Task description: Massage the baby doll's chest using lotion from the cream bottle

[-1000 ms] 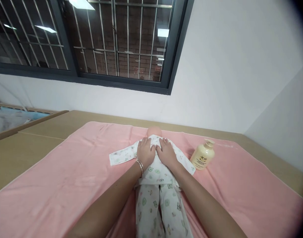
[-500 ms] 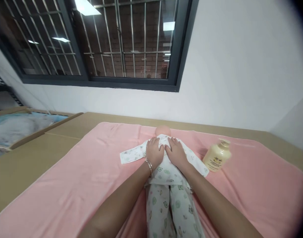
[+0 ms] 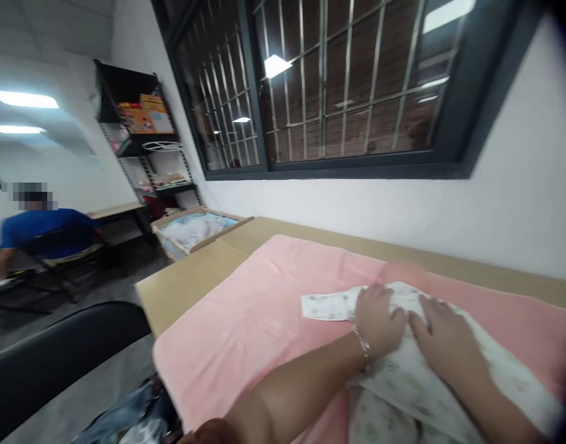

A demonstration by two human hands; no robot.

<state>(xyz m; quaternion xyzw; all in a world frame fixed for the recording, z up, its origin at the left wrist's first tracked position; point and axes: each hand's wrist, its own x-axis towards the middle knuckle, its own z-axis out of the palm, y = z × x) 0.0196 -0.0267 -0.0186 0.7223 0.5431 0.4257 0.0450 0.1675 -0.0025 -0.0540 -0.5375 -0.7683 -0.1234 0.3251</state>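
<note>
Doll (image 3: 417,370) in printed white clothes, lying on a pink towel (image 3: 264,320) at lower right of the frame; its pinkish head (image 3: 401,271) points toward the wall, and one sleeve (image 3: 327,306) stretches flat to the left. Left hand (image 3: 380,320), a bangle (image 3: 362,345) at the wrist, lies palm-down on the doll's upper body, fingers loosely spread, clasping nothing. Right hand (image 3: 444,342) rests just beside it, likewise flat and spread on the cloth; the two hands are near each other but apart. The towel covers a tan table (image 3: 190,283) that runs along a white wall under a barred window (image 3: 338,86). At centre left, a box (image 3: 195,228) with pale blue contents; above it, a dark shelf (image 3: 139,135). At far left, blurred, a person in blue (image 3: 42,228). A black chair back (image 3: 56,364) fills the lower left.
</note>
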